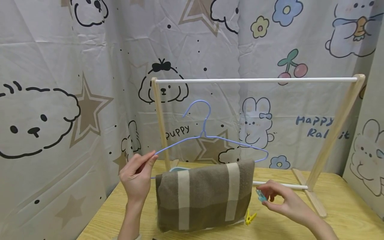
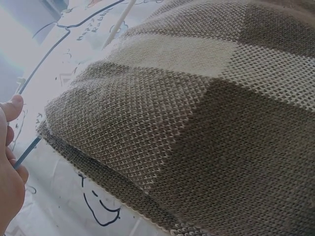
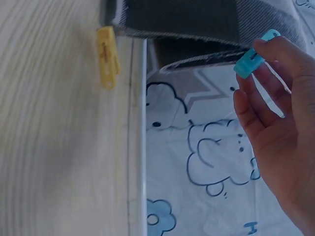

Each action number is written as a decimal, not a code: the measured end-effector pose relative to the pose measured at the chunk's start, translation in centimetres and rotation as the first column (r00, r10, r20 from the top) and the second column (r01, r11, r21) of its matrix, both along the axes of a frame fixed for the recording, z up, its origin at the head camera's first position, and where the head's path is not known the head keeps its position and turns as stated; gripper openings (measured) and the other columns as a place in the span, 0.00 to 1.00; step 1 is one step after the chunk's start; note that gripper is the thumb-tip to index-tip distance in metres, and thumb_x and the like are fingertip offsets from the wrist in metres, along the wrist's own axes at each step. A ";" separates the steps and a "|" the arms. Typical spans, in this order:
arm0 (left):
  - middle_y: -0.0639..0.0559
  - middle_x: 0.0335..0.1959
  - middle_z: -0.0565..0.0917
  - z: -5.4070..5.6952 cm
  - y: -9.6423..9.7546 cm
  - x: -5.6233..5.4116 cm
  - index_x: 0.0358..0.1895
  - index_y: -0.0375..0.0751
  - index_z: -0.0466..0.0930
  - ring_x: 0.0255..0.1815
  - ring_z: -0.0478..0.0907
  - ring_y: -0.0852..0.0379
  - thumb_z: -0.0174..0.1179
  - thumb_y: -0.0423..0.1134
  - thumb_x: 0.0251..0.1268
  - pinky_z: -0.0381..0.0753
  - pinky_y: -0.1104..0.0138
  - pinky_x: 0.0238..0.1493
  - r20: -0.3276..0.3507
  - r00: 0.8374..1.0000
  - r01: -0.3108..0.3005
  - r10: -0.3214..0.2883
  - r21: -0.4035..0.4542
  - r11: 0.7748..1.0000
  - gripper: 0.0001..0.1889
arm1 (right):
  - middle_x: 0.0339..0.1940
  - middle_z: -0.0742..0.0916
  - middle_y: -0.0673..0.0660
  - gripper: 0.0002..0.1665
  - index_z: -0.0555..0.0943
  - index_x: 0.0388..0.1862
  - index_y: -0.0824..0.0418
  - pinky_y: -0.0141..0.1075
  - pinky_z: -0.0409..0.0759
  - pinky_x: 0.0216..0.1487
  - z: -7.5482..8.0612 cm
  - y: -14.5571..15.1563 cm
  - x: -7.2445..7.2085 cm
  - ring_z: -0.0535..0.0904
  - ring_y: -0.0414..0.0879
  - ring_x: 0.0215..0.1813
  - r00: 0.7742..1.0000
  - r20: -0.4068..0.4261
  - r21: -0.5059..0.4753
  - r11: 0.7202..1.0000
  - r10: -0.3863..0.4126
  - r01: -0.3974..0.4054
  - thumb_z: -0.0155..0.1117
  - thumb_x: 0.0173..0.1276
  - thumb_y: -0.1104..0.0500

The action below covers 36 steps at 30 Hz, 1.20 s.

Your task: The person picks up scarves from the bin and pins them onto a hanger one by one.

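A blue wire hanger (image 1: 204, 130) is held up by my left hand (image 1: 138, 176), which grips its left end. Over the hanger's lower bar hangs a folded brown checked cloth (image 1: 210, 196) with pale stripes, knitted or woven in look. In the left wrist view the cloth (image 2: 197, 123) fills most of the picture beside the left hand (image 2: 10, 162). My right hand (image 1: 285, 201) pinches a light-blue clothespin (image 1: 261, 195) just right of the cloth's edge. The right wrist view shows this clothespin (image 3: 257, 54) between thumb and fingers. A yellow clothespin (image 1: 249, 217) lies on the table below.
A rack with wooden legs (image 1: 336, 133) and a white top rail (image 1: 255, 80) stands behind the hanger. Part of a light-blue object (image 1: 179, 169) shows behind the cloth. The wooden table (image 1: 345, 200) meets a printed curtain (image 1: 90, 50) at back and sides.
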<state>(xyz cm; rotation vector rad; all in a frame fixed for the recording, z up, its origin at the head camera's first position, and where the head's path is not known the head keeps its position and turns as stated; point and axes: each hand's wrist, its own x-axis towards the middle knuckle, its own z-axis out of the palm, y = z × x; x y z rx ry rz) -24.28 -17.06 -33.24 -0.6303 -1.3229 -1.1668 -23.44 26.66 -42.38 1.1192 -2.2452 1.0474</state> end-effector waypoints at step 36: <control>0.49 0.14 0.73 0.0 1.2 0.2 0.29 0.21 0.86 0.17 0.58 0.66 0.73 0.19 0.45 0.55 0.77 0.19 -0.035 0.998 0.043 -0.043 0.015 0.999 0.06 | 0.43 0.86 0.62 0.29 0.79 0.55 0.71 0.33 0.86 0.37 10.2 -10.6 0.4 0.84 0.42 0.43 0.935 -0.207 -0.170 0.930 0.288 -0.325 0.68 0.52 0.82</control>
